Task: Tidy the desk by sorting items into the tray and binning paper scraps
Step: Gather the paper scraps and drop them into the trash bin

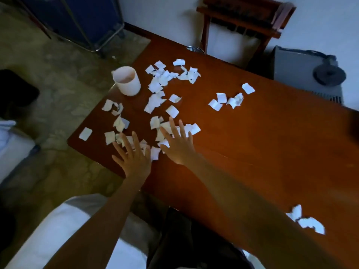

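One white cylindrical plastic cup [126, 80] was seen standing upright near the far left edge of the reddish-brown wooden desk [252, 152]. Its mouth was open and its inside looked pale and pinkish; whether anything lay in it could not be told. No scrap was seen inside it, and the nearest ones lay just beside it on the desk.

The torn white paper scraps [155, 86] were spread over the left half of the desk, from beside the cup down to the near left corner. They overlapped too much to be counted exactly, but well over two dozen could be made out. A separate group of about five scraps [221, 97] lay apart towards the middle of the desk, and two or three more [310, 223] lay well away at the near right edge.

Two bare hands were stretched out over the nearest scraps. The left hand [134, 155] was held flat with its fingers straight and spread, and nothing was gripped by it. The right hand [178, 145], just beside it, was likewise spread flat, fingers straight, with nothing pinched or held.

One dark wooden chair [244, 20] was seen behind the desk, and one grey box-shaped appliance [303, 72] beside it.
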### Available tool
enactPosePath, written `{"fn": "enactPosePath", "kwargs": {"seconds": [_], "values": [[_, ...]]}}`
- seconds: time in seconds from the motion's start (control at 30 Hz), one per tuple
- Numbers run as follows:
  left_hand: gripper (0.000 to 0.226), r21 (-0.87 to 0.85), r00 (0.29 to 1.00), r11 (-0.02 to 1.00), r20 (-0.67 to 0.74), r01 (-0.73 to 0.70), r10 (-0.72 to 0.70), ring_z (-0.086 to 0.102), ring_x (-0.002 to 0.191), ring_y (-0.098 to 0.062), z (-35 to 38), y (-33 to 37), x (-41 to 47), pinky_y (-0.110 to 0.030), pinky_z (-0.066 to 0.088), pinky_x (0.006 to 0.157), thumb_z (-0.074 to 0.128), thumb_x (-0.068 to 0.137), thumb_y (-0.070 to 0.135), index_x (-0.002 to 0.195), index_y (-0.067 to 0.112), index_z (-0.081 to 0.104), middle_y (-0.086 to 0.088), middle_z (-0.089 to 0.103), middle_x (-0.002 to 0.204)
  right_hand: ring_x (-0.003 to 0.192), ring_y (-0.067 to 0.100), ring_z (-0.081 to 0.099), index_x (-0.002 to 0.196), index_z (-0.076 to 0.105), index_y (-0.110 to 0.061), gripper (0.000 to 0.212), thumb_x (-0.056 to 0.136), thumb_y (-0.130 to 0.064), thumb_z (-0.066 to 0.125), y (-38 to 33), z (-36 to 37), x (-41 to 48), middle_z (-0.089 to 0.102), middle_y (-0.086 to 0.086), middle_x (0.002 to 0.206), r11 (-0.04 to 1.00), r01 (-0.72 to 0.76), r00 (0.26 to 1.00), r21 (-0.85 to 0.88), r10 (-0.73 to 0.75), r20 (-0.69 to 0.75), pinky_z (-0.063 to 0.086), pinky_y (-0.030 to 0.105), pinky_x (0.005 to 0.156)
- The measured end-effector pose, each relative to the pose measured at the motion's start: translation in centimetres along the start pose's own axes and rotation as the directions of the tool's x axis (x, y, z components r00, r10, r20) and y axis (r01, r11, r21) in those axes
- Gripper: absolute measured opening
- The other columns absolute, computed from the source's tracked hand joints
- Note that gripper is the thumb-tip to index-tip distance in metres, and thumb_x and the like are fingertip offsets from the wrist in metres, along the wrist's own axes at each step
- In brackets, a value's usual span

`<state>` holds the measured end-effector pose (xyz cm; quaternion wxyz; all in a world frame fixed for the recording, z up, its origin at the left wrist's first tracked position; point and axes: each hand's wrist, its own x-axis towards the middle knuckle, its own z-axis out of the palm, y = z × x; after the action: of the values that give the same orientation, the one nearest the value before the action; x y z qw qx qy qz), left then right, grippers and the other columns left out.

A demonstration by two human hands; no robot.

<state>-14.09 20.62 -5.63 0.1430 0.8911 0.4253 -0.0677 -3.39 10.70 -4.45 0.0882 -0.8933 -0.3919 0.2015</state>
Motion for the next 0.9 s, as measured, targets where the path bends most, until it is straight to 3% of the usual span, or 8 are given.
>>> {"fn": "enactPosePath", "kwargs": {"seconds": [0.1, 0.27, 0.33, 0.47, 0.57, 0.67, 0.73, 0.9], "values": [[0.074, 0.049, 0.994, 0.997, 0.096, -0.053, 0.048, 0.004, 0.143, -0.045, 1.0, -1.3, 2.7, -0.063, 0.015, 0.11, 0.044, 0.09, 0.051, 0.15, 0.02, 0.013, -0.018, 0.003, 0.158, 0.145, 0.033, -0.015, 0.149, 0.005, -0.032, 0.06, 0.097, -0.05, 0.03, -0.7, 1.2, 2.4, -0.018, 0.003, 0.158, 0.999, -0.02, 0.997, -0.046, 0.023, 0.068, 0.002, 0.059, 0.114], [0.067, 0.116, 0.971, 0.968, 0.117, -0.221, 0.207, 0.037, 0.132, -0.047, 2.9, -0.6, 3.8, -0.064, 0.033, 0.1, 0.053, 0.085, 0.049, 0.139, 0.011, 0.041, -0.022, 0.04, 0.145, 0.146, 0.032, 0.0, 0.149, 0.008, -0.029, 0.058, 0.097, -0.046, 0.031, 0.9, 3.0, 2.1, -0.005, 0.006, 0.159, 0.988, -0.034, 0.995, -0.152, 0.047, 0.088, 0.01, 0.057, 0.116], [0.063, 0.111, 0.94, 0.937, 0.124, -0.332, 0.319, 0.041, 0.131, -0.044, 3.2, 0.2, 3.8, -0.062, 0.035, 0.1, 0.044, 0.088, 0.05, 0.138, 0.012, 0.04, -0.021, 0.042, 0.144, 0.146, 0.032, 0.005, 0.148, 0.014, -0.027, 0.057, 0.098, -0.04, 0.037, 1.3, 2.6, 1.1, 0.002, 0.007, 0.159, 0.985, -0.081, 0.995, -0.15, 0.09, 0.05, 0.012, 0.059, 0.116], [0.06, 0.054, 0.873, 0.878, 0.146, -0.476, 0.464, 0.049, 0.126, -0.04, 3.0, 1.8, 3.5, -0.061, 0.036, 0.099, 0.016, 0.095, 0.05, 0.137, 0.013, 0.039, -0.018, 0.051, 0.137, 0.146, 0.03, 0.003, 0.145, 0.026, -0.026, 0.048, 0.098, -0.03, 0.037, 2.0, 1.1, -0.5, 0.011, 0.005, 0.158, 0.975, -0.209, 0.978, -0.082, 0.207, -0.033, -0.007, 0.055, 0.114], [0.054, -0.036, 0.877, 0.877, -0.014, -0.48, 0.479, 0.058, 0.118, -0.034, 1.1, 1.9, 3.7, -0.061, 0.034, 0.099, 0.029, 0.092, 0.039, 0.129, 0.007, 0.052, -0.016, 0.063, 0.123, 0.143, 0.029, 0.02, 0.128, 0.055, -0.02, 0.036, 0.095, -0.027, 0.041, 1.4, -0.2, 0.1, 0.036, 0.008, 0.149, 0.976, -0.218, 0.961, -0.013, 0.212, -0.18, -0.013, 0.047, 0.111], [0.045, -0.146, 0.909, 0.906, -0.2, -0.398, 0.367, 0.06, 0.114, -0.035, -1.1, 0.1, 5.5, -0.057, 0.04, 0.099, 0.034, 0.089, 0.026, 0.121, 0.003, 0.057, -0.017, 0.065, 0.117, 0.13, 0.036, 0.044, 0.109, 0.067, -0.01, 0.034, 0.085, -0.024, 0.047, -1.0, -0.6, 3.0, 0.054, 0.016, 0.133, 0.984, -0.152, 0.95, 0.09, 0.171, -0.263, 0.01, 0.05, 0.112], [0.038, -0.196, 0.917, 0.917, -0.275, -0.348, 0.289, 0.056, 0.118, -0.037, -2.3, -1.8, 7.7, -0.057, 0.042, 0.099, 0.041, 0.091, 0.016, 0.123, 0.001, 0.054, -0.02, 0.06, 0.123, 0.132, 0.037, 0.041, 0.119, 0.061, -0.009, 0.038, 0.086, -0.024, 0.049, -3.3, -0.7, 5.5, 0.049, 0.018, 0.138, 0.989, -0.063, 0.963, 0.132, 0.095, -0.252, 0.019, 0.051, 0.112], [0.047, -0.055, 0.946, 0.974, -0.256, -0.22, 0.199, 0.037, 0.134, -0.043, -3.9, -7.6, 14.1, -0.06, 0.034, 0.105, 0.046, 0.092, 0.016, 0.136, -0.001, 0.041, -0.026, 0.041, 0.142, 0.147, 0.026, -0.002, 0.149, 0.014, -0.022, 0.057, 0.098, -0.037, 0.034, -8.1, -0.4, 11.3, -0.003, 0.005, 0.159, 0.992, 0.119, 0.993, 0.049, -0.12, 0.016, 0.005, 0.047, 0.118]]}}
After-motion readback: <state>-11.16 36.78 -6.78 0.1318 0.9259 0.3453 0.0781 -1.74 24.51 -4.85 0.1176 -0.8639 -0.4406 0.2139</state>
